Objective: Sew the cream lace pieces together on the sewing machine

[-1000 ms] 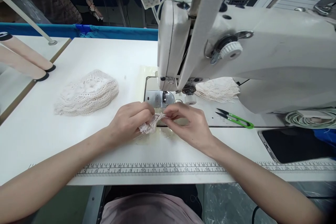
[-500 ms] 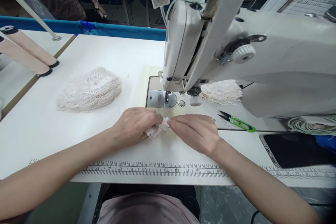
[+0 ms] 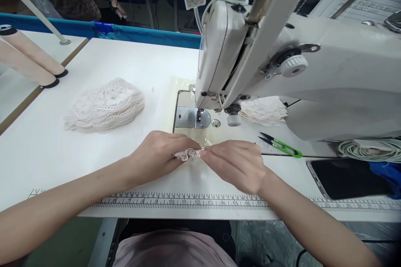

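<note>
A small piece of white lace (image 3: 187, 154) is pinched between both hands on the white sewing table (image 3: 131, 62). My left hand (image 3: 158, 153) covers its left part and my right hand (image 3: 236, 162) grips its right end. They are just in front of the metal needle plate (image 3: 191, 117) of the white sewing machine (image 3: 282, 62). A pile of lace pieces (image 3: 105, 105) lies to the left, and a smaller lace pile (image 3: 263, 110) sits under the machine arm.
Green thread snips (image 3: 281, 145) lie right of my hands, and a dark phone (image 3: 347, 178) beyond them. A printed ruler (image 3: 188, 202) runs along the table's front edge. Two pink cones (image 3: 28, 58) lie at far left. Coiled cable (image 3: 369, 149) sits at right.
Both hands have drawn slightly toward me with the lace piece, the right hand turning flatter over it. The piles and snips stay put.
</note>
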{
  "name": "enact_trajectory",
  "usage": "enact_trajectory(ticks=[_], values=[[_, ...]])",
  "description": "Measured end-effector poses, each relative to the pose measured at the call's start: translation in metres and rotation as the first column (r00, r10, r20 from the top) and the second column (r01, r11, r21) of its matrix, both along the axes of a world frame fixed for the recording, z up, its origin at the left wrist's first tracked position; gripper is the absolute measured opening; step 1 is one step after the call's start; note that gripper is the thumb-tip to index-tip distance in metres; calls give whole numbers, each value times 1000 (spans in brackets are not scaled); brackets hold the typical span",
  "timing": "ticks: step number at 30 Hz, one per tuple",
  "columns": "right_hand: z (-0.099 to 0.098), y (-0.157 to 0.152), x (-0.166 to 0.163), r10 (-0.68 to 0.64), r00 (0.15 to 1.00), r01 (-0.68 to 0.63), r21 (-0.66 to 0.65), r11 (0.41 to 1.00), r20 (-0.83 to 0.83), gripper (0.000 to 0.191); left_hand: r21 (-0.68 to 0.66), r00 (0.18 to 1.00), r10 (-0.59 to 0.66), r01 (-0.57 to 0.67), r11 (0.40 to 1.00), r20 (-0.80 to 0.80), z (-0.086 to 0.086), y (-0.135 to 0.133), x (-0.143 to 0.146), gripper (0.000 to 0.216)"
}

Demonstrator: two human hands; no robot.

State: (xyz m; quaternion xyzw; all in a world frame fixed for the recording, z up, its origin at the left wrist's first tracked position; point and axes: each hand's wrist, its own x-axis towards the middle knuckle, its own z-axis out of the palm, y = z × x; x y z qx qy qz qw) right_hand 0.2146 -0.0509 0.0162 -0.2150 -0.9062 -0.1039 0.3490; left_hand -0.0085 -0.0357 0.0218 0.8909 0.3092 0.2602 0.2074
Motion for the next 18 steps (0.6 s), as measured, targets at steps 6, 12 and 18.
enact_trajectory(ticks=[6,12,18], values=[[-14,6,-11,-232,972,146,-648,748,-49,16,-60,917,229,-262,963,-327,-9,1,6,13],[-18,23,-16,-444,889,394,-686,612,114,12,376,900,372,-271,886,-228,-13,3,13,45],[-20,30,-15,-486,868,400,-722,564,101,13,594,909,257,-14,805,-328,-17,-9,15,26]])
